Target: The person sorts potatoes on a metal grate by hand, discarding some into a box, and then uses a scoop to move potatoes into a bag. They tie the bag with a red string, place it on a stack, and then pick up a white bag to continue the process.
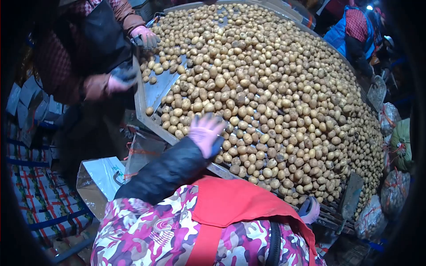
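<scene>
A wide heap of potatoes (275, 102) covers a large sorting table with a raised rim (140, 99). My left hand (207, 133), in a pink glove with dark fingers, lies over the potatoes at the near left edge. Its fingers are spread and look slightly blurred, with no potato visibly gripped. At the near right edge is my right hand (310, 209), also gloved, beside the potatoes and the slatted table surface (330, 213). My body and sleeve partly cover it, and its fingers do not show clearly.
A co-worker (84, 57) in gloves stands at the left edge. Another person (355, 33) in a blue vest is at the far right. An open carton (100, 179) sits at lower left near stacked boxes (42, 195). Filled bags (395, 186) stand at right beside a board (352, 195).
</scene>
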{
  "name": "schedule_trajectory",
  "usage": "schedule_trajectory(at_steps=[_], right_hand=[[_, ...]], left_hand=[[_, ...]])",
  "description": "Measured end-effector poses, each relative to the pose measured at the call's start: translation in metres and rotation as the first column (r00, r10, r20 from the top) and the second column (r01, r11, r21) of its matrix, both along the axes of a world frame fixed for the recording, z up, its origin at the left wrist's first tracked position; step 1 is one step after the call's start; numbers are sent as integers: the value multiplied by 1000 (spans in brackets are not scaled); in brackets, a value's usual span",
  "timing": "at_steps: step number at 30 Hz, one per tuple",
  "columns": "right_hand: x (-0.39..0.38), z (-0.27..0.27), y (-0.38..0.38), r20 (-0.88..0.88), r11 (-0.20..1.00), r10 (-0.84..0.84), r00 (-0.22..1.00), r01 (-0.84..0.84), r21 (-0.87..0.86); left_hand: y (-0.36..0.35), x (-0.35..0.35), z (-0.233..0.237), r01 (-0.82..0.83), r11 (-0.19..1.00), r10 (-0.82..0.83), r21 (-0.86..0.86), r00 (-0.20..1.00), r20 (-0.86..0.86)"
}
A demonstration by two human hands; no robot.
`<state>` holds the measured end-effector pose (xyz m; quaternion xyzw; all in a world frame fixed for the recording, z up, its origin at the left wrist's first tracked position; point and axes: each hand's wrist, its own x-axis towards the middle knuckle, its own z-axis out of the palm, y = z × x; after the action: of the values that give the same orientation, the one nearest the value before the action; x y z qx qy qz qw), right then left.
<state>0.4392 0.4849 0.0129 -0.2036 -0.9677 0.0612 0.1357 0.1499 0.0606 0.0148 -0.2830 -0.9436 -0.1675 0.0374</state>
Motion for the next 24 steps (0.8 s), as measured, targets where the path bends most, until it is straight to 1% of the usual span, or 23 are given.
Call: schedule_trajectory(at_steps=[1,2,4,5,6,8,9,10,11,12,13,14,15,16,17,19,20,22,24], right_hand=[[1,0,0,2,1000,-7,1000,7,-10],[2,1,0,-12,1000,-11,1000,11,-5],[3,-2,2,12,1000,-19,1000,19,2],[5,-5,5,-1,1000,-5,1000,5,13],[5,-3,5,7,1000,2,1000,-2,-2],[4,-2,4,31,1000,-19,999,19,-16],[3,-3,3,28,999,-36,999,37,-18],[1,-2,1,19,1000,-26,999,26,-14],[2,0,0,11,1000,-22,1000,22,-6],[3,-1,-1,1,998,-63,998,63,-22],[3,-1,-2,6,998,-65,998,65,-1],[2,0,-2,10,998,-66,998,66,23],[3,-1,-2,12,996,-84,996,84,4],[-3,5,-6,-18,997,-56,998,57,53],[-1,3,-4,16,995,-93,996,93,25],[-3,6,-7,51,982,-185,981,186,-15],[-9,11,-10,50,973,-228,972,229,-30],[-15,18,-12,123,971,-235,964,237,-6],[-25,22,-8,151,983,-164,975,174,-57]], left_hand=[[19,-9,-17,63,998,-63,5,998,21],[33,-21,-24,107,994,-106,-26,994,21],[45,-48,-31,100,995,-101,-14,995,-20],[46,-57,-32,66,995,-66,-78,998,1],[43,-69,-31,53,991,-59,-119,997,-47],[29,-88,-29,26,989,-37,-149,997,-71],[27,-99,-28,-20,977,2,-214,996,-86],[22,-116,-34,-72,968,46,-239,992,-116],[16,-132,-38,-161,950,137,-267,985,-105],[9,-149,-37,-191,970,176,-148,978,-112],[0,-166,-38,-259,929,228,-265,963,-142],[-7,-180,-38,-273,943,256,-190,960,-109],[-12,-188,-31,-238,940,220,-246,970,-99],[-14,-198,-30,-246,925,244,-291,969,-42],[-19,-208,-35,-259,922,268,-288,963,-11],[-23,-214,-42,-318,903,314,-290,947,-59],[-24,-211,-45,-352,909,342,-223,936,-82],[-24,-208,-45,-423,880,422,-218,905,-51],[-26,-198,-47,-457,866,454,-202,889,-65]])
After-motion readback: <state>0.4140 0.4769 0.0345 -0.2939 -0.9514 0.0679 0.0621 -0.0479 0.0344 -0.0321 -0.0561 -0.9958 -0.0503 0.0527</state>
